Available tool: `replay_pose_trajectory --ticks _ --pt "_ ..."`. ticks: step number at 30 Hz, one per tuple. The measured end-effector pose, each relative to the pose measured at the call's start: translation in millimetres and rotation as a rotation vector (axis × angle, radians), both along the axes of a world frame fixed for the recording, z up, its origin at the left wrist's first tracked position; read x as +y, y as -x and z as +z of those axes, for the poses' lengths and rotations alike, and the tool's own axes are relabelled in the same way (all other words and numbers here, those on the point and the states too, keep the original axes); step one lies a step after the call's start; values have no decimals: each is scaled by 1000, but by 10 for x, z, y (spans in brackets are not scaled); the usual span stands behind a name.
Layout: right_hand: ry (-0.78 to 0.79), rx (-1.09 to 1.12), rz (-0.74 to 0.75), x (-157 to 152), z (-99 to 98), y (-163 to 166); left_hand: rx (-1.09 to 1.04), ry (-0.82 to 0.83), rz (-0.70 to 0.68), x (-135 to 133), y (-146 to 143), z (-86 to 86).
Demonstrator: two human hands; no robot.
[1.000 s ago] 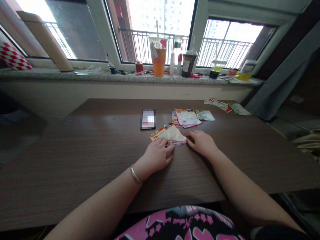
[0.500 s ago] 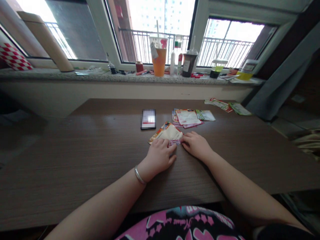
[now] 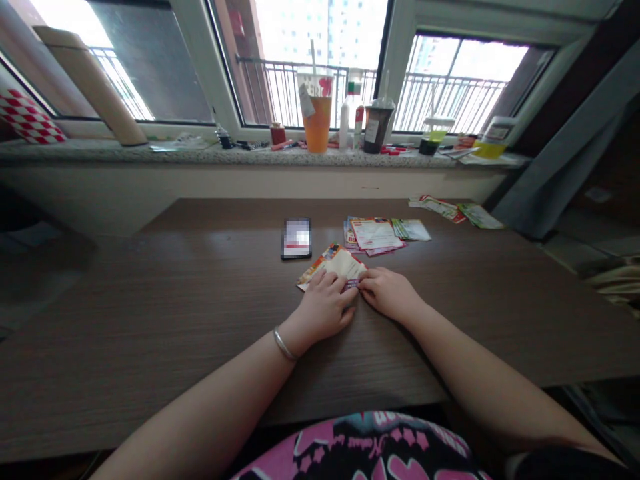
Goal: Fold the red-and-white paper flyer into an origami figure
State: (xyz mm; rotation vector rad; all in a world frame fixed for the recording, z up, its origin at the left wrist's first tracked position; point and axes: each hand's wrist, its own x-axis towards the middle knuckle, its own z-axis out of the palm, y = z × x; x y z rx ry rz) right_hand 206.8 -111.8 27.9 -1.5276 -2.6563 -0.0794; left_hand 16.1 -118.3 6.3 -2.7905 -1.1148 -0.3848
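A printed paper sheet (image 3: pixel 341 262) with orange edges and a pale middle lies at an angle on the brown table (image 3: pixel 175 300). My left hand (image 3: pixel 327 305), with a silver bangle at the wrist, rests on its near part with the fingers stretched and slightly apart. At the sheet's right corner, the bent fingers of my right hand (image 3: pixel 393 291) are pinched on the edge. A purple printed strip shows between the two hands. My left fingers hide part of the near edge.
A phone (image 3: pixel 297 239) with a blurred screen lies behind the sheet. Stacked printed leaflets (image 3: pixel 377 234) lie to its right, with more paper strips (image 3: pixel 480 217) farther right. Drink cups, such as an orange one (image 3: pixel 317 123), and bottles line the windowsill (image 3: pixel 200 153).
My left hand has slid slightly right and up over the sheet. My right fingers have shifted a little to the left along its corner, bringing the hands closer together.
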Motion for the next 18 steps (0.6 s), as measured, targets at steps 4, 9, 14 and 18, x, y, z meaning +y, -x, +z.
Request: replay_pose_trajectory --ticks 4,9,14,18 --pt "-8 -3 1 -1 3 0 -16 0 18 -3 -29 -11" --pt "-16 -4 -1 -17 6 16 -25 7 21 -3 -18 -12" --pt "-9 -16 -30 -33 20 52 -57 41 17 10 14 -21" --pt "-24 -22 -33 -22 0 61 -54 45 15 10 40 -28"
